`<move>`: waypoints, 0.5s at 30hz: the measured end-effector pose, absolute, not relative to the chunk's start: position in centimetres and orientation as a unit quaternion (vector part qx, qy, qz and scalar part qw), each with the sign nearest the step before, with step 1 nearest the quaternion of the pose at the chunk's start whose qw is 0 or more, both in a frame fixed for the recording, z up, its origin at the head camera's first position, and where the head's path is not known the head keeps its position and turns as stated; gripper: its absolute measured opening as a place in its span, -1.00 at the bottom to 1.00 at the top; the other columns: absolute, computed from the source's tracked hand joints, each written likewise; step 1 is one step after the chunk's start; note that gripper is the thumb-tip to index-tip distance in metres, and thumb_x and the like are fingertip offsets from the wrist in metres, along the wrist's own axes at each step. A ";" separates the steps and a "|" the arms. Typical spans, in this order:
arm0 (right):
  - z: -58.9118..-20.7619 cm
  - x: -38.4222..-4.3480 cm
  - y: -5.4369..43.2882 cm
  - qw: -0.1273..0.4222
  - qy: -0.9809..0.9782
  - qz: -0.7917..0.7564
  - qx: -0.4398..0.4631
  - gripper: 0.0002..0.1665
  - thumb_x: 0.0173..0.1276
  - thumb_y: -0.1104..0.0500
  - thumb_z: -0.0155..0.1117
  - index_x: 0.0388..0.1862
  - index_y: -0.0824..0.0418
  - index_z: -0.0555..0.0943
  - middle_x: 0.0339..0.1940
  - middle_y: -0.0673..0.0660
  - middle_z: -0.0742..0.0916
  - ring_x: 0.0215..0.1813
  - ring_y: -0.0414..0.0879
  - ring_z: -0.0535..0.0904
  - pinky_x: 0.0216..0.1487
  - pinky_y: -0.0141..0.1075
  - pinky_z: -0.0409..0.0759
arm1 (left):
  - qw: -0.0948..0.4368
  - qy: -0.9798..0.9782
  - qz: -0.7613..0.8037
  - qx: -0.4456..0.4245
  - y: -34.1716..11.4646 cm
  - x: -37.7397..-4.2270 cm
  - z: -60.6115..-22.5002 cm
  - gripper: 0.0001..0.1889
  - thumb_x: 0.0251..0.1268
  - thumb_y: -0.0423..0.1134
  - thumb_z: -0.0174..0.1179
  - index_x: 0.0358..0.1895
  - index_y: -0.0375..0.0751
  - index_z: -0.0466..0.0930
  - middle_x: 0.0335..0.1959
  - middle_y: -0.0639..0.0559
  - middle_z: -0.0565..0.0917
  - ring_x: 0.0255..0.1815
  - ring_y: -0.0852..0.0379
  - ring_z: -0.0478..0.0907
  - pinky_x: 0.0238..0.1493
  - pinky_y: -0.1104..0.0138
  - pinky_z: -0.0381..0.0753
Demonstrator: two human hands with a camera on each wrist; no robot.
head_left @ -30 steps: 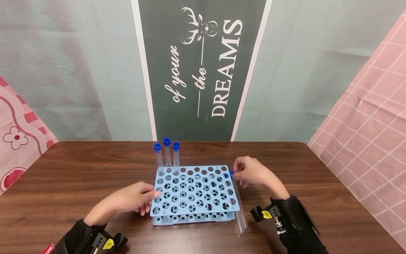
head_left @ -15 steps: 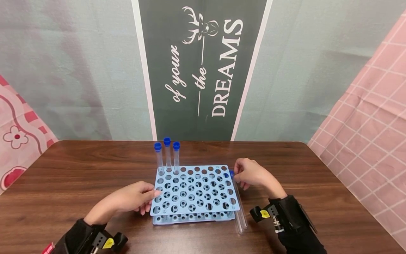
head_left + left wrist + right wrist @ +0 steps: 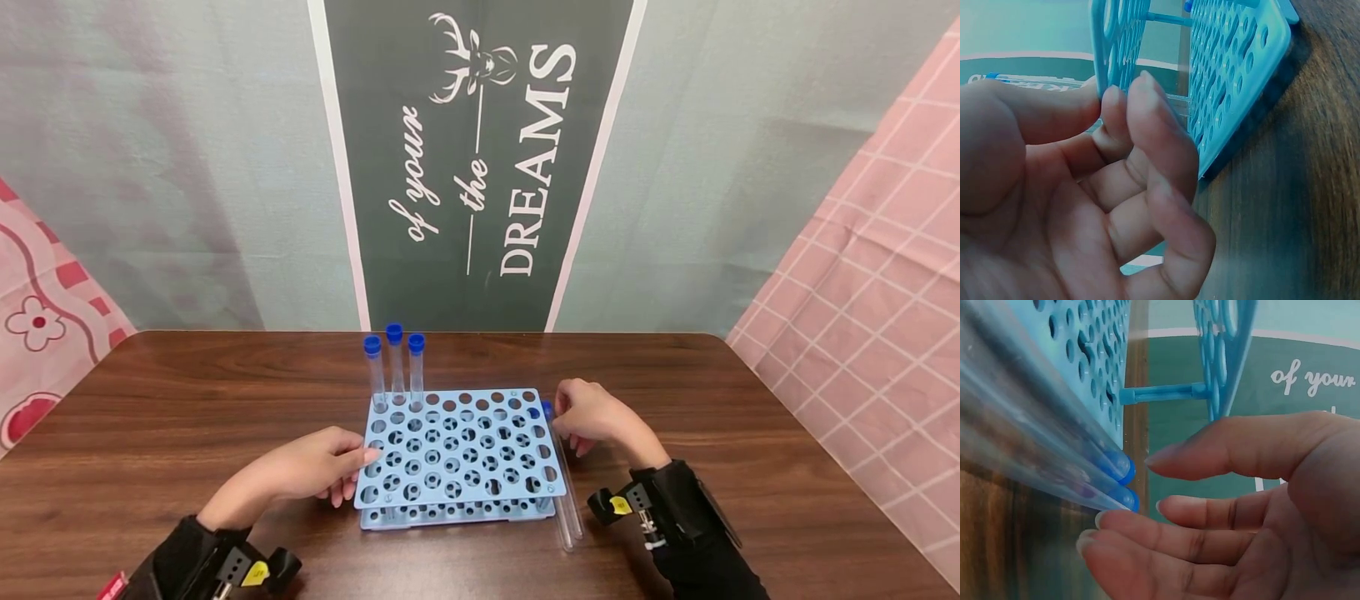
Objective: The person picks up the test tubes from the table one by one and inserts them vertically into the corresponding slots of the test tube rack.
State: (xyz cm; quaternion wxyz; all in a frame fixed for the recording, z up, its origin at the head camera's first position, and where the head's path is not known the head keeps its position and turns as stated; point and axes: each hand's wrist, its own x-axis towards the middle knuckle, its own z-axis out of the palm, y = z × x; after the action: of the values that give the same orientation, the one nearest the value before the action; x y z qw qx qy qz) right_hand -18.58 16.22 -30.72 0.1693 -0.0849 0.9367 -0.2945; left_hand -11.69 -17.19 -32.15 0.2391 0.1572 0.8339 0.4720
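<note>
The grey-green backdrop (image 3: 705, 183) stands behind the rack, with a dark panel bearing the words "of your", "the" and "DREAMS" directly beyond it. Under the rack spreads the brown wood-grain table (image 3: 150, 433). The light blue rack (image 3: 461, 450) itself has two perforated plates, one above the other, joined by posts. At the rack's left edge, the left hand (image 3: 322, 462) pinches the upper plate between thumb and fingertips, the other fingers bent below. At the rack's far right corner, the right hand (image 3: 592, 412) has its thumb well apart from its loosely bent fingers, with nothing clasped; whether a fingertip touches a tube is hard to tell. Two loose tubes (image 3: 573, 508) lie along the rack's right side, their blue caps (image 3: 1124, 469) at the far end, near those fingers. Three upright tubes (image 3: 397, 375), also blue-capped, stand in holes at the rack's far left corner.
</note>
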 end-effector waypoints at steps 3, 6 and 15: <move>-30.9 -18.7 16.0 0.172 0.940 -0.284 -0.077 -0.81 0.12 0.36 0.26 -0.44 0.30 0.40 -0.63 0.17 0.51 -0.68 -0.06 0.49 -0.62 -0.28 0.55 | 0.240 0.833 0.473 0.159 -17.3 -11.8 -32.2 -0.63 0.39 -0.13 -0.03 -0.56 -0.29 0.40 -0.70 0.06 0.44 -0.72 0.21 0.36 -0.70 0.48 0.26; -30.9 -18.8 15.9 0.175 0.942 -0.278 -0.073 -0.80 0.10 0.35 0.27 -0.44 0.29 0.39 -0.63 0.17 0.52 -0.70 -0.06 0.50 -0.64 -0.29 0.54 | 0.238 0.833 0.473 0.162 -17.4 -12.0 -32.2 -0.62 0.39 -0.13 -0.03 -0.56 -0.30 0.39 -0.71 0.06 0.44 -0.72 0.21 0.36 -0.70 0.48 0.26; -31.2 -19.2 15.8 0.202 0.937 -0.277 -0.063 -0.77 0.08 0.34 0.30 -0.42 0.31 0.39 -0.63 0.19 0.53 -0.70 -0.04 0.51 -0.64 -0.29 0.54 | 0.243 0.831 0.473 0.160 -17.3 -12.2 -32.1 -0.65 0.39 -0.15 -0.03 -0.56 -0.28 0.39 -0.71 0.06 0.43 -0.73 0.22 0.35 -0.71 0.48 0.24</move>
State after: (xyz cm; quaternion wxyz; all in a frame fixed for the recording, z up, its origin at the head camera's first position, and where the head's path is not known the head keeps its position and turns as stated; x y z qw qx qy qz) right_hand -19.22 15.76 -31.17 0.2021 -0.0634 0.9373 -0.2768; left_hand -12.19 -17.34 -32.10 0.2433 0.1599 0.8314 0.4733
